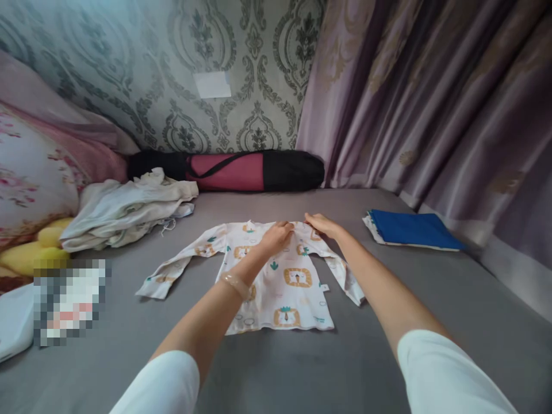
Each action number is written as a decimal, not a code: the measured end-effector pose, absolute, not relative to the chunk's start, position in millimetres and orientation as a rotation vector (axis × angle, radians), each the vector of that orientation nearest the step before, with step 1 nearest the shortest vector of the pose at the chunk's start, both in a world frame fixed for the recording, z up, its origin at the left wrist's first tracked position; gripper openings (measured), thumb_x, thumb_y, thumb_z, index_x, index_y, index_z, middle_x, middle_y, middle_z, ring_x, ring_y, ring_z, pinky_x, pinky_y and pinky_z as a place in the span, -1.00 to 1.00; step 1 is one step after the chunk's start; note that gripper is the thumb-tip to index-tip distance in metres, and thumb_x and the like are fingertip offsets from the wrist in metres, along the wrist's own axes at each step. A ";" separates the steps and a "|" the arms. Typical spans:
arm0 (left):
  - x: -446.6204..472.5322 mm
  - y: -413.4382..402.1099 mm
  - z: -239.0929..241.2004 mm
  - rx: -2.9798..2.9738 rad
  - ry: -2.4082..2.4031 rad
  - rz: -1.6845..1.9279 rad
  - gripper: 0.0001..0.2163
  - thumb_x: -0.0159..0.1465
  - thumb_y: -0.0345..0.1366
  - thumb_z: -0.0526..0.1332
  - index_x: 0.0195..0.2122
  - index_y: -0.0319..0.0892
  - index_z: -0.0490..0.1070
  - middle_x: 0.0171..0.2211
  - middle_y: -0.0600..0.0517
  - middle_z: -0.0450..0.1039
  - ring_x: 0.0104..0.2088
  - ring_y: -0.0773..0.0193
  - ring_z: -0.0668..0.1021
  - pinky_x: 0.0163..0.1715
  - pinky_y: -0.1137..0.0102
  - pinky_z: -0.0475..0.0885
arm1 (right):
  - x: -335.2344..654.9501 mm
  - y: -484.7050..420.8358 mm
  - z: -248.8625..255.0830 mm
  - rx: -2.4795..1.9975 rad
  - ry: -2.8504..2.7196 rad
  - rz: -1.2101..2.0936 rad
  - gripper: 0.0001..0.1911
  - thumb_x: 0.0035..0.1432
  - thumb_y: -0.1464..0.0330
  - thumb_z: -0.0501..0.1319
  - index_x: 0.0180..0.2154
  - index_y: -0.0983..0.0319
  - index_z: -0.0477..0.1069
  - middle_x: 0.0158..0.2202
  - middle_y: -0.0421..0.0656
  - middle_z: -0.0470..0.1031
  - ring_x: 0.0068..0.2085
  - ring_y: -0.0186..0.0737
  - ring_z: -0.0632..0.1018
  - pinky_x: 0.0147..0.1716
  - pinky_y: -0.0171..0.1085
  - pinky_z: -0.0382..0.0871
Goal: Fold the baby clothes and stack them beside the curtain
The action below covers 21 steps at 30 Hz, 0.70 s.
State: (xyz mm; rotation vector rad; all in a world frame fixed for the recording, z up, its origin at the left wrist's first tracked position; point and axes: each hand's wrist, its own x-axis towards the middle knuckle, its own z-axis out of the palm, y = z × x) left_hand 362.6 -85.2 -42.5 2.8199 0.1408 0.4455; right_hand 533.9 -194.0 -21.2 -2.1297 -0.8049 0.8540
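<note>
Both hands lie at the collar of the shirt (pixel 284 282): my left hand (pixel 276 237) curled loosely on the neckline, my right hand (pixel 321 224) flat and open on the shoulder, pinning the thin cloth smooth. It lies spread flat on the grey bed (pixel 129 345), sleeves out, soft cotton printed with lions. A limp heap of clothes (pixel 129 210) sits well left; a folded blue cloth (pixel 411 229) lies to the right.
</note>
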 end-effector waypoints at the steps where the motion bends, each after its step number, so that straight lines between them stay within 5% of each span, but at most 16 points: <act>1: 365.7 -92.6 -48.4 2.818 0.191 0.481 -0.72 0.37 -0.28 -0.03 -0.01 -0.23 0.35 -0.10 -0.16 0.40 -0.04 0.11 0.45 0.02 0.20 0.34 | 532.4 -195.4 -20.5 -2.139 -0.803 0.852 -0.45 0.27 -0.03 0.00 -0.43 0.28 0.41 -0.58 -0.19 0.43 -0.58 -0.37 0.37 -0.57 -0.41 0.21; 5: 366.5 -110.3 -65.8 2.828 0.361 0.548 -0.54 0.35 -0.06 0.01 0.11 -0.32 0.26 0.09 -0.27 0.26 0.12 -0.01 0.31 0.14 0.12 0.24 | 533.6 -203.7 -16.2 -2.172 -0.771 0.923 -0.43 0.13 -0.12 0.13 -0.52 0.27 0.38 -0.74 -0.26 0.28 -0.67 -0.36 0.30 -0.65 -0.38 0.16; 10: 364.0 -114.3 -69.4 2.825 0.386 0.525 -0.45 0.33 0.05 -0.01 0.18 -0.27 0.21 0.17 -0.24 0.19 0.17 -0.01 0.25 0.18 0.12 0.18 | 550.3 -228.0 -8.3 -2.132 -0.690 1.238 -0.46 -0.05 -0.11 0.30 -0.44 0.27 0.45 -0.61 -0.15 0.49 -0.54 -0.23 0.50 -0.57 -0.34 0.35; 16: 364.3 -114.4 -70.5 2.862 0.387 0.531 -0.48 0.37 0.00 -0.09 0.18 -0.28 0.21 0.19 -0.29 0.19 0.19 -0.02 0.24 0.15 0.07 0.19 | 573.7 -275.1 7.1 -2.209 -0.754 1.558 -0.53 -0.16 0.01 0.43 -0.56 0.28 0.38 -0.75 -0.33 0.27 -0.72 -0.49 0.22 -0.72 -0.46 0.08; 21: 363.4 -114.4 -72.3 2.885 0.370 0.607 -0.56 0.37 -0.04 -0.05 0.16 -0.18 0.20 0.16 -0.25 0.23 0.16 -0.02 0.28 0.10 0.01 0.21 | 591.3 -306.3 21.8 -2.180 -0.825 1.554 -0.62 -0.27 0.19 0.51 -0.47 0.31 0.48 -0.56 -0.20 0.50 -0.55 -0.40 0.44 -0.59 -0.45 0.26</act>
